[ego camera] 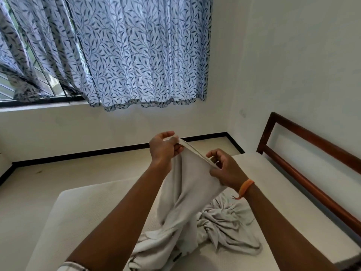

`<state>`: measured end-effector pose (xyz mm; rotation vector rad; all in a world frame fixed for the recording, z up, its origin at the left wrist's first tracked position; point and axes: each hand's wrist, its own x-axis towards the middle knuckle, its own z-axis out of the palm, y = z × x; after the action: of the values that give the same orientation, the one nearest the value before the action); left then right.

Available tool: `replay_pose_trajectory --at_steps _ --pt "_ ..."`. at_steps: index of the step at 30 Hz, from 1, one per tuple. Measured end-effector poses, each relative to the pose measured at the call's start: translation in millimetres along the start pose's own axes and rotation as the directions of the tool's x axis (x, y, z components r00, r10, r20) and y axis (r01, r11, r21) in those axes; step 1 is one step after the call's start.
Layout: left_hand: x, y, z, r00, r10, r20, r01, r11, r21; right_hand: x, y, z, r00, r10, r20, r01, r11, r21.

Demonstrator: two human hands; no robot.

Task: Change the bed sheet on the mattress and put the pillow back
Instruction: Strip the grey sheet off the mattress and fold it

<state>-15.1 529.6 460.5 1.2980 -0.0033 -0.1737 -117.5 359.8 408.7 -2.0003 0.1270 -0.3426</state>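
- Holding a pale grey-white woven cotton bed sheet (187, 184) up at frame centre, both hands on its hemmed top edge.
- Left hand (164, 148) sits upper centre, fingers curled, thumb and fingertips pinching the hem; right hand (224, 169), just right of centre and lower, also curled and pinching the same hem, so the edge runs taut and slanted between them.
- Orange thread band (246, 187) on the right wrist.
- Rest of the sheet hangs down and lies bunched and twisted in a heap, lower centre to lower right, resting on the bare off-white foam mattress (74, 208).
- Mattress fills the lower frame; dark brown wooden bed rail (304, 169) runs along the right edge against the white wall.
- Likely step: finding an edge or corner to open the sheet out.
- To do it well: probably walk the hands apart along the hem to a corner, lift so the twisted heap unwinds, then spread it over the mattress; pulling hard on the knot would likely tighten it.
- Cannot tell if this sheet is the fresh one or the old one.
- No pillow in view.
- Containers: none visible.
- Blue leaf-print white curtain (136, 55) covers the barred window (42, 75), upper left to upper centre; cream floor (58, 175) at mid left.
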Motion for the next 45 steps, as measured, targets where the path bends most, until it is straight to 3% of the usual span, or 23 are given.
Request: replay_pose_trajectory --at_steps 3,5,8,11,13,16,17,18,19,21,22,24,26,29,32,35,37,39,42,45 --pt "4.7 -0.1 32.2 0.997 0.07 0.017 -0.07 0.998 -0.005 10.8 21.5 -35.4 0.988 0.026 -0.151 -0.006 0.992 0.129" --pt "10.1 1.4 44.7 0.994 0.109 0.021 -0.11 0.993 0.034 15.5 34.3 -53.9 0.97 0.131 -0.204 -0.064 0.951 0.303" --pt "17.2 2.8 54.3 0.962 0.258 0.092 -0.274 0.915 0.296 22.1 44.6 -67.6 0.933 0.267 -0.24 -0.117 0.859 0.498" --pt "23.6 3.9 59.8 0.845 0.476 0.244 -0.503 0.554 0.664 31.4 43.9 -70.7 0.905 0.306 -0.295 -0.085 0.809 0.581" --pt "31.1 5.1 59.2 0.763 0.551 0.337 -0.587 0.375 0.717 40.8 36.1 -76.0 0.884 0.324 -0.336 -0.045 0.775 0.63" --pt "47.1 4.1 61.9 0.676 0.577 0.459 -0.657 0.188 0.73 59.9 13.6 -91.3 0.842 0.363 -0.4 0.024 0.715 0.699" --pt "51.8 3.5 65.3 0.704 0.52 0.484 -0.648 0.191 0.737 66.6 6.0 -97.1 0.822 0.383 -0.422 0.051 0.689 0.723" --pt "54.6 5.0 68.8 0.744 0.413 0.525 -0.648 0.255 0.718 73.3 -0.8 -103.0 0.805 0.391 -0.446 0.08 0.674 0.735" --pt "54.1 7.6 72.2 0.764 0.293 0.575 -0.644 0.406 0.649 78.3 -7.6 -108.9 0.79 0.384 -0.477 0.11 0.678 0.727" --pt "46.0 6.8 77.2 0.747 0.116 0.654 -0.498 0.749 0.437 84.9 -19.3 -123.2 0.747 0.33 -0.578 0.151 0.761 0.63" --pt "42.3 3.9 78.8 0.728 0.085 0.68 -0.443 0.816 0.372 85.9 -24.3 -131.3 0.717 0.279 -0.639 0.168 0.82 0.546" --pt "39.2 -3.6 81.0 0.7 0.046 0.713 -0.433 0.821 0.373 81.5 -33.2 -145.6 0.662 0.161 -0.732 0.179 0.914 0.363" --pt "44.9 -14.5 81.9 0.716 0.032 0.697 -0.49 0.734 0.47 77.1 -36.3 -151.9 0.632 0.078 -0.771 0.172 0.956 0.238" --pt "62.1 -21.2 83.7 0.802 0.123 0.585 -0.522 0.619 0.586 70.1 -30.6 -154.0 0.622 0.095 -0.777 0.092 0.977 0.192" --pt "72.2 -16.3 85.2 0.748 0.08 0.659 -0.557 0.616 0.557 58.9 -19.0 -162.9 0.556 0.128 -0.821 0.05 0.981 0.187" --pt "71.8 -9.8 82.3 0.593 -0.132 0.795 -0.564 0.637 0.526 43.2 -16.8 -174.2 0.491 0.118 -0.863 0.011 0.99 0.141" --pt "71.5 -11.6 78.1 0.546 -0.197 0.814 -0.532 0.67 0.518 35.6 -11.5 -180.1 0.438 0.108 -0.892 -0.029 0.994 0.106" --pt "69.1 -16.1 76.7 0.52 -0.153 0.841 -0.487 0.755 0.439 30.5 -6.3 -180.0 0.414 0.118 -0.902 -0.051 0.993 0.106" --pt "53.2 -9.4 87.0 0.534 0.001 0.845 -0.449 0.848 0.282 31.2 -10.2 -160.2 0.42 0.197 -0.886 -0.038 0.979 0.2" --pt "31.5 10.3 112.5 0.565 0.141 0.813 -0.442 0.884 0.154 36.1 -37.4 -115.4 0.489 0.183 -0.853 0.09 0.962 0.258"
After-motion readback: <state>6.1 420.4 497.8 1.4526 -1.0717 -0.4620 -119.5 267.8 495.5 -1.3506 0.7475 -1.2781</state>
